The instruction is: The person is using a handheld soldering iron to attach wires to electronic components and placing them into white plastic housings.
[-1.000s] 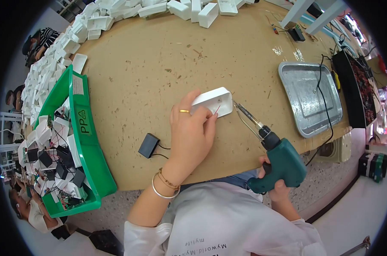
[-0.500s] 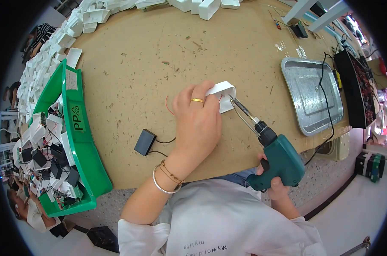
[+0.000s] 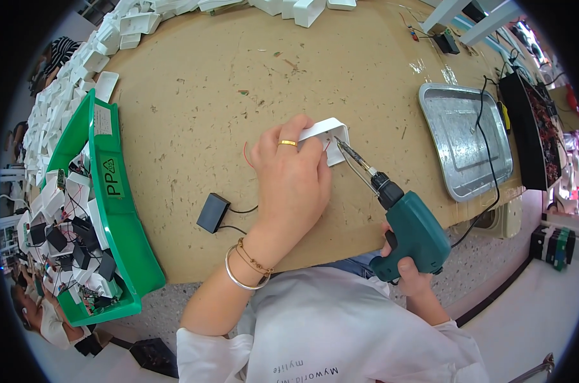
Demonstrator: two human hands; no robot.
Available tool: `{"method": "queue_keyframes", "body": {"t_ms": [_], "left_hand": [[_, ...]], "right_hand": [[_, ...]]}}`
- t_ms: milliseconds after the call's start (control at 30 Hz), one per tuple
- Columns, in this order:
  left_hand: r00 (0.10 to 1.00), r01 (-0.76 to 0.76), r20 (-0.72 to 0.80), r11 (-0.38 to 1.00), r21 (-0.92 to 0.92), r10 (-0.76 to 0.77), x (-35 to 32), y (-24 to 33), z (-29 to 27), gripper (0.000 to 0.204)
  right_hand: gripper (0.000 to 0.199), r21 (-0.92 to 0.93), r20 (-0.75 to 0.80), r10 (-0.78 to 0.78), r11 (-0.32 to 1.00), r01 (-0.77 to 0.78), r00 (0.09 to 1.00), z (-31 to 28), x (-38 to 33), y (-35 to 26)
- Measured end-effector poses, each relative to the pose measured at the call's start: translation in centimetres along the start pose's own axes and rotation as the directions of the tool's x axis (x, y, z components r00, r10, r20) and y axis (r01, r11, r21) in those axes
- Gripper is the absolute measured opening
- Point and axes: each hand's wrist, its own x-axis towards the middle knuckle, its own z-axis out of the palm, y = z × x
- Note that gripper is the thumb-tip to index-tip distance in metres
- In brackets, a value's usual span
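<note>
My left hand (image 3: 290,172) is closed round a white plastic case (image 3: 333,131), tilted so that its hollow side faces right. A short red wire shows inside the case, and another red wire (image 3: 246,155) curls out past my knuckles. In my right hand (image 3: 409,274) is a green gun-shaped soldering iron (image 3: 418,233), gripped by its handle. Its metal tip reaches into the mouth of the case; whether it touches anything there is too small to tell. Left of my wrist a black box (image 3: 213,212) lies on the table, with two dark leads running under my left hand.
A green bin (image 3: 126,236) of white cases and black boxes stands at the left. White cases (image 3: 139,24) are heaped along the far left edge. To the right lie a metal tray (image 3: 465,172), crossed by a black cord (image 3: 487,153), and a black box of dark reddish bits (image 3: 535,134).
Both hands, the case and the soldering iron have shifted slightly left in the picture. The iron's tip sits a little further into the case's mouth.
</note>
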Motion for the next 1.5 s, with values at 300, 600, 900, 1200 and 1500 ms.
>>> {"method": "queue_keyframes", "body": {"t_ms": [300,600,900,1200,1500], "left_hand": [[1.000,-0.002,0.006,1.000,0.024,0.002,0.00,0.25,0.11,0.011],[1.000,-0.002,0.024,1.000,0.026,0.001,-0.06,0.25,0.19,0.013],[0.999,-0.005,0.037,0.999,0.050,0.003,-0.09,0.31,0.15,0.013],[0.999,-0.029,0.021,0.999,0.020,0.029,-0.13,0.02,0.28,0.013],[0.998,-0.052,0.031,0.999,0.005,0.051,-0.08,0.06,-0.07,0.014]], "right_hand": [[0.074,-0.027,0.005,0.018,0.999,-0.018,1.000,-0.02,0.18,-0.12],[0.070,-0.110,0.031,0.042,0.993,-0.038,0.999,0.03,0.39,-0.50],[0.070,-0.138,0.027,0.042,0.990,-0.038,0.999,0.02,0.60,-0.54],[0.071,-0.121,0.016,0.024,0.992,-0.022,1.000,0.12,0.67,-0.74],[0.071,-0.118,0.019,0.029,0.993,-0.027,0.999,-0.07,0.51,-0.50]]}}
